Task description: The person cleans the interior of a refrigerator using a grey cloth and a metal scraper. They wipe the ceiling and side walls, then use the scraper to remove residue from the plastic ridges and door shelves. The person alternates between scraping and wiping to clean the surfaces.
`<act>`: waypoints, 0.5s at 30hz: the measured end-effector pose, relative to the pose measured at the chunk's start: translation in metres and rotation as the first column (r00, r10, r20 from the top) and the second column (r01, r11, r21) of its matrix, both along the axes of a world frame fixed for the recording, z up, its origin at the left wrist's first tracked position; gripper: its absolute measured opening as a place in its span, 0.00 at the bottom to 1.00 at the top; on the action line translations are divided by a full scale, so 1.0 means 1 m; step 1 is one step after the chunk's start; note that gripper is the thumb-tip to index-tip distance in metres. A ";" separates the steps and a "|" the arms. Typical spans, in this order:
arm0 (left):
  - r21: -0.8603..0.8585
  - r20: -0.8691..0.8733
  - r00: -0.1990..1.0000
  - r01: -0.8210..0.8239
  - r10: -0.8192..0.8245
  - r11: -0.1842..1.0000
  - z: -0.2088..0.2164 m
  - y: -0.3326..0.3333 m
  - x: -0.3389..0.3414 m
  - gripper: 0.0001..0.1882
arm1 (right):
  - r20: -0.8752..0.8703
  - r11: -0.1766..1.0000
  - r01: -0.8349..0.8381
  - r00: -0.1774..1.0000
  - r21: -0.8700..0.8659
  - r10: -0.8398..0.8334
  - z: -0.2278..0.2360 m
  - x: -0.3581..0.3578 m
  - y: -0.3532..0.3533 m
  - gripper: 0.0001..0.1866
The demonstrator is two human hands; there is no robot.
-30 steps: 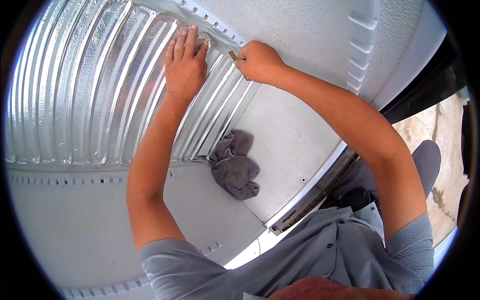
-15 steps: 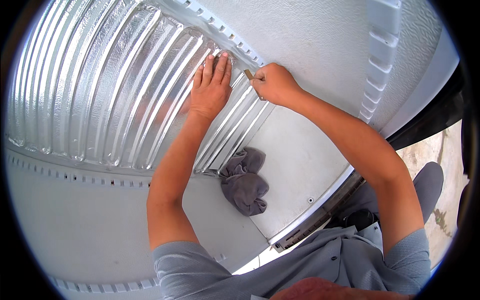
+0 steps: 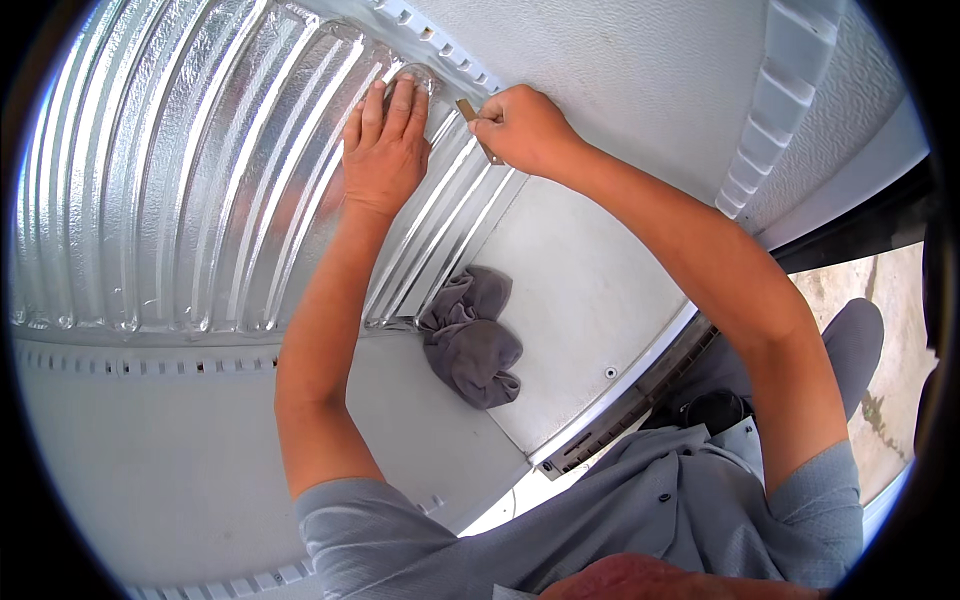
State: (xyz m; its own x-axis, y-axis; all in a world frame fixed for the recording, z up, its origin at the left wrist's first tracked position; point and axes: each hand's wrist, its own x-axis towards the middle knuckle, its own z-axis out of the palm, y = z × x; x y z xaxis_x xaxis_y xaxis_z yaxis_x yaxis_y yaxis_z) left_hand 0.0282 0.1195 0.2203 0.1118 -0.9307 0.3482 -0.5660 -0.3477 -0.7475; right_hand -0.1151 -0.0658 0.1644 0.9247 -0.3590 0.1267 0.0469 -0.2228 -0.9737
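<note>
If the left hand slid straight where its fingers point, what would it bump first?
The left hand would probably meet the rounded bend in the silver ribbed panel, then the white slotted strip, though depth is hard to judge.

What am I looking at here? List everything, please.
Foil sheet: one, silver, upper left
Slotted strips: at least four, white, left, top and right
Walls: at least two, white, upper right and lower left
Base panel: one, white, middle
Cloth: one, grey, centre
Flat piece: one, brownish, upper middle
Ground: one patch, pale, right
Shirt: one, grey, bottom
Trouser leg: one, grey, lower right
Left grip: one, bare, on foil sheet
Right grip: one, bare, around flat piece
</note>
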 end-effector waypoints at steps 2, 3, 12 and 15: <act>0.002 0.000 1.000 -0.008 0.008 1.000 0.001 0.000 0.000 0.35 | 0.023 0.999 0.003 1.000 0.037 -0.004 -0.006 0.004 0.002 0.16; 0.002 0.006 1.000 -0.001 0.001 1.000 0.001 -0.001 -0.001 0.35 | 0.021 0.999 0.017 1.000 0.037 -0.018 -0.009 0.005 0.003 0.17; -0.001 0.002 1.000 -0.003 0.003 1.000 0.001 -0.004 -0.004 0.38 | 0.122 0.991 0.028 0.992 0.130 -0.044 -0.030 0.030 0.008 0.17; -0.013 -0.043 0.999 0.014 -0.014 1.000 0.001 0.000 -0.003 0.39 | 0.124 0.991 0.051 0.990 0.126 -0.066 -0.023 0.036 0.009 0.16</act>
